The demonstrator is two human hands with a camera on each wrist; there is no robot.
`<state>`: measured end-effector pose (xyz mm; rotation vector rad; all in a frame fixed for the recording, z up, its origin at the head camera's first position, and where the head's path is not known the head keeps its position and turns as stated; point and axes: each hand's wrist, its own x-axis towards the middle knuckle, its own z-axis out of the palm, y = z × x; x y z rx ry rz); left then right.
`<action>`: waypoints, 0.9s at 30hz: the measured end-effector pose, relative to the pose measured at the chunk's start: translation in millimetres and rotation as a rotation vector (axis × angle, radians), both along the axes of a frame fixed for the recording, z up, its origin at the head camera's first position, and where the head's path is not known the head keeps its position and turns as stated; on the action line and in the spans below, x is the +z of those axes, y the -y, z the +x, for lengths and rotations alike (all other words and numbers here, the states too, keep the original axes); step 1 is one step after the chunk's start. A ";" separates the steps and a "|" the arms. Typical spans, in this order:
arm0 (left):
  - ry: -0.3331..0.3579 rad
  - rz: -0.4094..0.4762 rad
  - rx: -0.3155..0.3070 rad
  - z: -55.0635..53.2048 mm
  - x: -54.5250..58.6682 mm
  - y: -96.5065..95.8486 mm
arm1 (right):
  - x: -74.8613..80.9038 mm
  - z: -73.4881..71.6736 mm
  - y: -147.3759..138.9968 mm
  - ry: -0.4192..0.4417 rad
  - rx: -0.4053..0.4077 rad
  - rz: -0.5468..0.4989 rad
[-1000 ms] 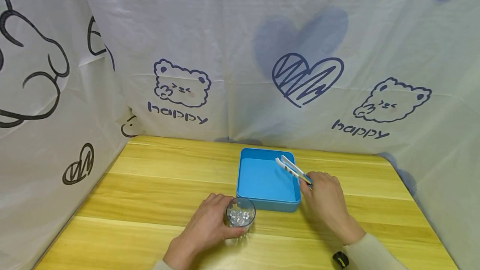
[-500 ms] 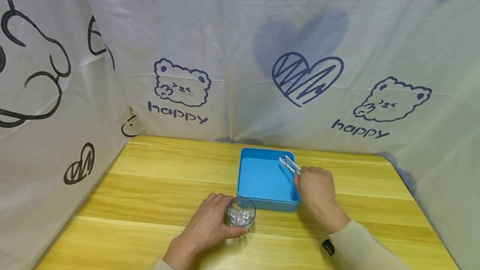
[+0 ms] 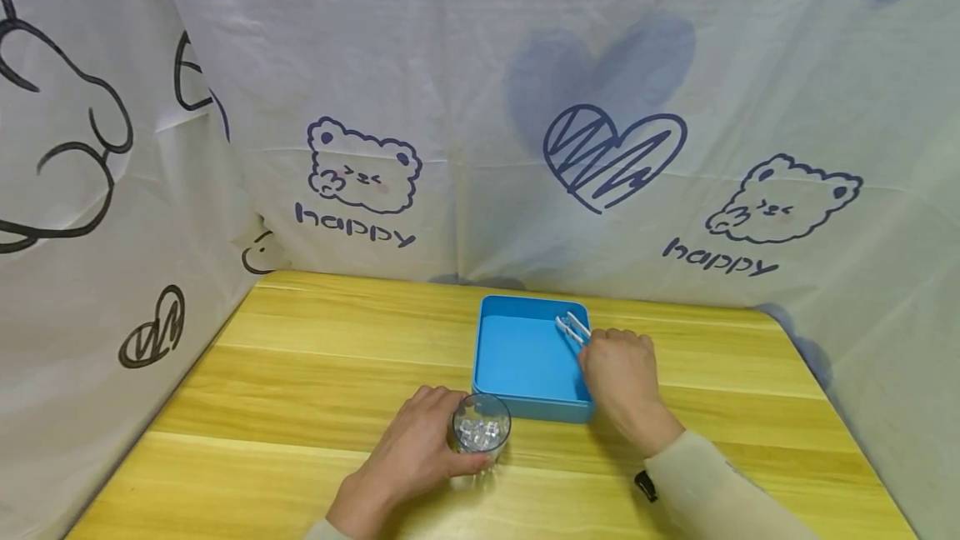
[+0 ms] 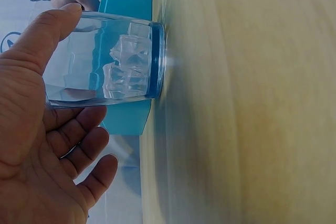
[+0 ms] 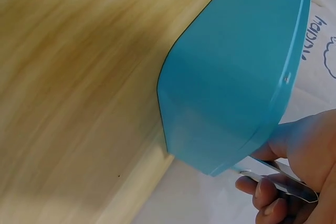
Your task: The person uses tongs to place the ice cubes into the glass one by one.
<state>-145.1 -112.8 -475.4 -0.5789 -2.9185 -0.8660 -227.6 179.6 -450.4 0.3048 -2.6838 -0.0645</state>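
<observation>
With thumb and fingers round its side, my left hand holds a clear drinking glass upright on the table. Several clear, ice-like cubes lie at the bottom of the glass. My right hand grips a pair of tongs with pale tips, over the right side of a shallow blue box. The tips point into the box near its back right corner; whether a clear piece is between them I cannot tell. In the right wrist view, the hand and the tongs' bent metal end show beyond the box wall.
The wooden table carries the box behind and right of the glass. A white cloth with printed hearts and bears hangs along the back and sides. A small black object is by the right sleeve.
My right hand has moved left with the tongs, closer over the box's right side, and the tips look lower in the box. The left hand and the glass stay put.
</observation>
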 end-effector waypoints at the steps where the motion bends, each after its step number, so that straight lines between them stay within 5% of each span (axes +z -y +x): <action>1: 0.001 0.000 0.000 -0.1 0.1 -0.1 | -0.6 -0.4 0.5 -0.003 0.002 0.003; 14: -0.011 0.006 -0.005 0.8 0.4 -1.0 | -6.5 -3.0 1.5 -0.022 0.001 -0.024; 27: -0.016 0.002 -0.005 1.1 0.0 -1.0 | -6.3 0.4 -1.3 0.048 -0.012 -0.028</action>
